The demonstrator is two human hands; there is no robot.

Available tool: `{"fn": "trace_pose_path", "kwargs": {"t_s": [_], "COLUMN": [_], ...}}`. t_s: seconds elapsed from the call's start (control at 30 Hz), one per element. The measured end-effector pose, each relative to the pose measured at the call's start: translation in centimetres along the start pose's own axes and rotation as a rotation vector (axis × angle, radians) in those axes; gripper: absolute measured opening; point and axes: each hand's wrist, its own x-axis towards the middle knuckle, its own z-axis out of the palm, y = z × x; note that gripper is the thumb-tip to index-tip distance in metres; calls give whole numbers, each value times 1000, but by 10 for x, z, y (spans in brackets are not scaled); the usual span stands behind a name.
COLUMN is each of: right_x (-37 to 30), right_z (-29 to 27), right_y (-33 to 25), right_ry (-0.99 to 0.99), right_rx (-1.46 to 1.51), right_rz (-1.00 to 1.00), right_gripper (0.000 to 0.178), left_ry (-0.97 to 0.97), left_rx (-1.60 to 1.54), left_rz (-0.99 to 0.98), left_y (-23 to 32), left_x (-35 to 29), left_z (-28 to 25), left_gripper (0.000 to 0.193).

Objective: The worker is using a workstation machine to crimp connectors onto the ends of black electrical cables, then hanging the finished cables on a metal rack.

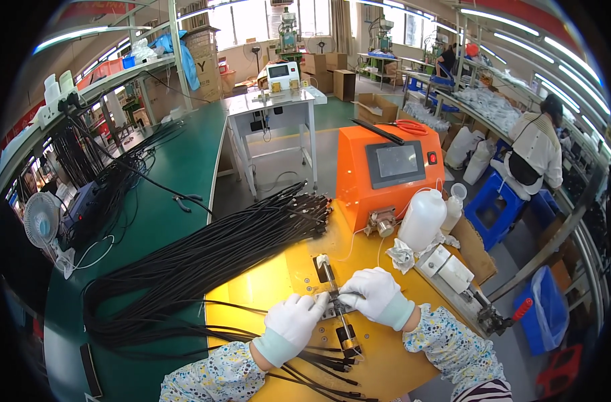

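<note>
My left hand (pixel 290 326), in a white glove, is closed at a small metal fixture (pixel 329 309) on the yellow work plate (pixel 392 348). A black cable (pixel 235 305) runs from the left into its grip. My right hand (pixel 375 295), also gloved, pinches at the fixture's other side; what lies between its fingertips is too small to make out. A black-and-metal cylinder (pixel 346 335) sits at the fixture's near end and another (pixel 325 271) at its far end. Several loose cable ends (pixel 335 362) lie below my left hand.
A thick bundle of black cables (pixel 211 261) curves over the green table (pixel 144 228). Behind the plate stands an orange machine (pixel 359 167) with a screen. White bottles (pixel 422 220) and a clamp with a red handle (pixel 521 312) are at right. A person (pixel 538 144) sits farther back.
</note>
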Motion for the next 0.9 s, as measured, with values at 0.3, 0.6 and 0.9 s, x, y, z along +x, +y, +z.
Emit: {"fn": "trace_pose_path", "kwargs": {"t_s": [0.3, 0.6, 0.9], "right_x": [110, 132, 29], "right_z": [25, 35, -44], "right_y": [26, 38, -32], "right_ry": [-146, -187, 89], "right_rx": [-577, -716, -516], "right_rz": [-92, -42, -222], "right_gripper": [10, 7, 14], "left_ry": [-45, -26, -75], "left_rx": [146, 162, 167], "left_rz": [75, 90, 62], "left_y": [0, 1, -3], "left_x": [-4, -1, -1], "left_z": [-1, 0, -3], "left_gripper": [41, 41, 41]}}
